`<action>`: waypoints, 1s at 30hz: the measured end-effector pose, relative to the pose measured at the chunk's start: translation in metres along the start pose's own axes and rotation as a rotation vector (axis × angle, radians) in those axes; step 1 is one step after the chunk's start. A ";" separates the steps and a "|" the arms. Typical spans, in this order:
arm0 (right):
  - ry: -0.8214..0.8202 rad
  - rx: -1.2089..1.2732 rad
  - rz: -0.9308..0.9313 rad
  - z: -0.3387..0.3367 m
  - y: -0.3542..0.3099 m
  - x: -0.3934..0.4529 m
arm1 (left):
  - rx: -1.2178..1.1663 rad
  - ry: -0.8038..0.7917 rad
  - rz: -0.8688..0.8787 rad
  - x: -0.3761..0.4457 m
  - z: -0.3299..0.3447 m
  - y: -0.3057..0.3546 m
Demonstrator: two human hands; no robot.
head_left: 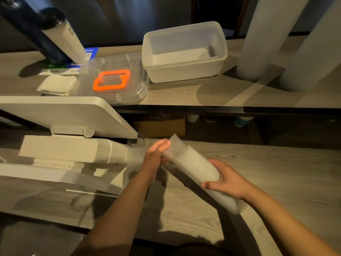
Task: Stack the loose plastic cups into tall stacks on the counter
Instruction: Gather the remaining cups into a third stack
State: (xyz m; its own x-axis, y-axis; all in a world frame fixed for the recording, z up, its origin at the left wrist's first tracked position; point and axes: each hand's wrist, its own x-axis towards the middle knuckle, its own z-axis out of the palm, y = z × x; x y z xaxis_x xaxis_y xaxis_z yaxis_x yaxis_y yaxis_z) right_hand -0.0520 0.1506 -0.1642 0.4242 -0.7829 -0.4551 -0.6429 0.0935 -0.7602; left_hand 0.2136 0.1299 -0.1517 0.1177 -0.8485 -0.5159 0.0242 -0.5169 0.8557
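A long stack of clear ribbed plastic cups (195,167) lies tilted above the lower wooden counter (276,172), running from upper left to lower right. My right hand (228,182) grips it around the middle. My left hand (156,154) rests flat, fingers together, against the stack's upper left end. More clear cups (136,154) lie behind my left hand beside the white machine; their shape is hard to make out. Two tall white cup stacks (258,43) stand on the upper shelf at the right.
A white point-of-sale terminal (60,115) fills the left. On the upper shelf (184,93) sit an empty translucent tub (184,52), a clear lid with an orange frame (112,80), folded napkins (57,85) and a leaning dark and white tube (46,32).
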 end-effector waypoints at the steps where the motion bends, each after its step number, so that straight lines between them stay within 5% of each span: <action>1: -0.003 -0.007 -0.005 0.001 -0.001 -0.001 | -0.018 -0.002 -0.001 -0.003 0.000 0.001; 20: 0.018 -0.024 -0.075 0.017 -0.005 -0.013 | 0.149 -0.106 -0.006 -0.053 0.007 0.000; 26: 0.044 -0.009 -0.049 0.024 -0.003 -0.009 | 0.498 0.404 0.179 -0.042 -0.024 -0.019; 30: 0.036 -0.006 -0.054 0.022 -0.004 -0.006 | 0.805 0.489 0.192 -0.024 -0.055 -0.023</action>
State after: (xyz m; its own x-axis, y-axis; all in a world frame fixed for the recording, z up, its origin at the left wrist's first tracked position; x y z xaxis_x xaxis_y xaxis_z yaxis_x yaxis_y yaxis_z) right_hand -0.0381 0.1690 -0.1689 0.4357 -0.8081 -0.3965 -0.6236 0.0467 -0.7804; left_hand 0.2643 0.1685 -0.1566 0.4540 -0.8799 -0.1401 -0.7063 -0.4513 0.5454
